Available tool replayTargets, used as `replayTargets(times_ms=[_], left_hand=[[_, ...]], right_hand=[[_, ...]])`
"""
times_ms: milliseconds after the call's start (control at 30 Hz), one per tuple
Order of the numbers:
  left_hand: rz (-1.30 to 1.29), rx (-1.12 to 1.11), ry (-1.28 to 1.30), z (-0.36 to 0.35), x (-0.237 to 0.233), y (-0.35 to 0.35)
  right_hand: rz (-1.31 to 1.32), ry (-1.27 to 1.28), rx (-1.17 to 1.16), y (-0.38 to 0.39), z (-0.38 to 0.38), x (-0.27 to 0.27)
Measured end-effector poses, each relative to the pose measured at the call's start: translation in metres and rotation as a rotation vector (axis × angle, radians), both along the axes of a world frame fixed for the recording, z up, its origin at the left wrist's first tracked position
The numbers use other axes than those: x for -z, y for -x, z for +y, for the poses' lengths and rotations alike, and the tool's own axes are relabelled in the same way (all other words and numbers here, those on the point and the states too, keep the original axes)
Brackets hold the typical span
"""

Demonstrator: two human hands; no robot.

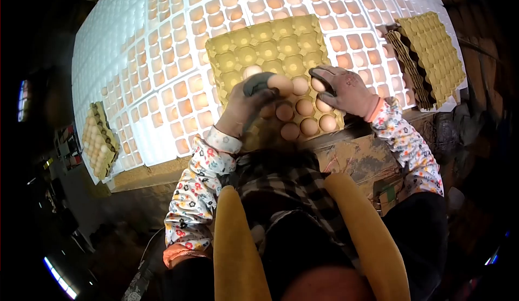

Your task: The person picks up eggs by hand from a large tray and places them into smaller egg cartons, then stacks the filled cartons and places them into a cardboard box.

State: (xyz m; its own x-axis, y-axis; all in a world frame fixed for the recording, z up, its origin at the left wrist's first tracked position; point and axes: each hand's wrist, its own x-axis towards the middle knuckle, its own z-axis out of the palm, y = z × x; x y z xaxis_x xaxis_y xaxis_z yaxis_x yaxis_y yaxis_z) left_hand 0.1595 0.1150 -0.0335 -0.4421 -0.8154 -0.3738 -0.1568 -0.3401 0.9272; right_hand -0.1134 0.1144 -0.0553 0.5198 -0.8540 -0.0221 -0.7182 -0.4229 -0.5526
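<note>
A yellowish pulp egg tray [265,45] lies in front of me, with bare cups in its far rows and several brown eggs [308,126] in its near rows. My left hand [248,98], in a dark-fingered glove, curls round a brown egg [280,84] above the tray's left part. A paler egg [252,72] shows just behind that hand. At the tray's right edge, my right hand [346,90] has its fingers bent round another egg [318,84], which sits at the tray's surface. Part of the tray's near left corner is dark and hidden by my left wrist.
White trays [178,93] holding many lit eggs cover the table. A stack of pulp trays [432,57] stands at the right. A smaller pulp tray with eggs [97,141] is at the far left. The table's wooden front edge [146,176] runs before me.
</note>
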Motion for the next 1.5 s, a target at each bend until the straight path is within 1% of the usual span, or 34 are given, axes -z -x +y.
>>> replayTargets(times_ms=[67, 100, 167, 200, 233, 300, 333, 367, 400, 433, 467, 500, 533, 567, 600, 667, 700, 733, 800, 833, 900, 933, 967, 1033, 1067, 1100, 1133, 1200, 1267, 1333, 1367, 1400, 1467, 1500], left_hand=[[0.216, -0.086, -0.186, -0.011, -0.003, 0.004], [0.328, -0.134, -0.269, -0.019, -0.005, 0.004], [-0.374, 0.236, 0.295, -0.028, -0.015, 0.027], [-0.725, 0.413, 0.576, -0.032, -0.017, 0.042], [-1.058, 0.663, 0.751, -0.033, -0.005, 0.056], [-1.106, 0.788, 0.712, -0.041, -0.011, 0.065], [-1.131, 0.854, 0.7, -0.043, -0.014, 0.068], [-1.007, 0.669, 0.852, -0.04, -0.005, 0.056], [-0.604, 0.455, 0.562, -0.035, 0.006, 0.049], [-0.212, 0.237, 0.264, -0.031, 0.017, 0.041], [0.167, 0.01, -0.039, -0.028, 0.011, 0.03], [0.477, -0.059, -0.589, -0.028, -0.001, 0.011], [0.302, 0.105, 0.033, -0.019, -0.008, 0.005], [0.277, 0.062, 0.127, -0.01, -0.004, -0.002], [0.253, 0.024, 0.218, -0.002, 0.0, -0.012], [0.244, -0.046, 0.33, 0.007, -0.002, -0.034], [0.252, -0.08, 0.384, 0.012, -0.001, -0.042], [0.506, -0.242, -0.18, 0.017, -0.022, -0.053], [0.493, -0.185, -0.12, 0.028, -0.012, -0.081], [0.518, -0.135, -0.182, 0.032, -0.008, -0.088], [0.517, -0.079, -0.289, 0.041, -0.004, -0.124], [0.496, -0.09, -0.334, 0.05, -0.001, -0.154], [0.468, -0.128, -0.302, 0.071, 0.015, -0.187], [0.405, -0.202, -0.239, 0.115, 0.048, -0.253], [0.193, -0.158, -0.026, 0.126, 0.049, -0.285], [-0.041, -0.133, 0.174, 0.136, 0.051, -0.317], [-0.225, -0.101, 0.161, 0.136, 0.049, -0.359], [-0.718, -0.046, 0.452, 0.126, 0.027, -0.419], [-0.85, 0.229, 0.877, 0.101, 0.045, -0.455], [-0.98, 0.514, 0.679, 0.08, 0.094, -0.455], [-1.083, 0.712, 0.701, 0.071, 0.07, -0.445], [-1.161, 0.914, 0.733, 0.062, 0.046, -0.436], [-0.913, 0.528, 0.698, 0.059, 0.065, -0.453], [-0.771, 0.303, 0.532, 0.06, 0.066, -0.462]], right_hand=[[-0.05, -0.059, -0.022, 0.004, -0.009, -0.002], [-0.314, -0.286, 0.117, 0.009, -0.011, -0.006], [-0.901, -0.684, 0.437, 0.02, -0.002, -0.014], [-1.109, -0.724, 0.511, 0.021, 0.005, -0.021], [-1.058, -0.744, 0.482, 0.026, 0.009, -0.026], [-0.862, -0.808, 0.4, 0.029, 0.019, -0.03], [-0.515, -0.586, 0.207, 0.026, 0.021, -0.032], [-0.126, -0.322, 0.142, 0.016, 0.027, -0.036], [0.259, -0.062, 0.073, 0.004, 0.034, -0.039], [0.369, -0.136, 0.018, -0.006, 0.032, -0.043], [0.447, -0.08, -0.018, -0.008, 0.029, -0.039], [0.522, -0.025, -0.067, -0.011, 0.024, -0.031], [0.596, 0.039, -0.127, -0.016, 0.018, -0.024], [0.477, -0.006, -0.155, -0.018, 0.012, -0.027], [0.514, -0.087, -0.116, -0.023, 0.011, -0.038], [0.232, -0.074, 0.023, -0.014, 0.014, -0.032], [-0.048, -0.294, 0.14, -0.013, 0.014, -0.028], [-0.701, -0.634, 0.488, -0.027, 0.025, -0.03], [-1.002, -0.442, 0.304, -0.079, 0.051, -0.051], [-1.352, -0.605, 0.547, -0.088, 0.056, -0.019], [-1.663, -0.869, 0.524, -0.143, 0.057, -0.006], [-1.959, -1.171, 0.404, -0.188, 0.055, -0.018], [-1.662, -0.806, 0.553, -0.234, 0.069, -0.019], [-1.252, -0.661, 0.289, -0.293, 0.069, -0.008], [-1.072, -0.552, 0.167, -0.323, 0.068, -0.003], [-1.085, -0.799, 0.211, -0.35, 0.07, -0.004], [-1.081, -1.033, 0.267, -0.378, 0.073, -0.009], [-0.708, -1.107, 0.23, -0.424, 0.071, -0.001], [-0.172, -0.308, -0.119, -0.461, 0.074, 0.018], [0.187, -0.123, -0.314, -0.487, 0.065, 0.032], [0.327, -0.257, -0.326, -0.497, 0.058, 0.032], [0.334, -0.174, -0.362, -0.496, 0.055, 0.041], [0.151, -0.316, -0.205, -0.497, 0.045, 0.031], [-0.074, -0.625, 0.026, -0.496, 0.038, 0.032]])
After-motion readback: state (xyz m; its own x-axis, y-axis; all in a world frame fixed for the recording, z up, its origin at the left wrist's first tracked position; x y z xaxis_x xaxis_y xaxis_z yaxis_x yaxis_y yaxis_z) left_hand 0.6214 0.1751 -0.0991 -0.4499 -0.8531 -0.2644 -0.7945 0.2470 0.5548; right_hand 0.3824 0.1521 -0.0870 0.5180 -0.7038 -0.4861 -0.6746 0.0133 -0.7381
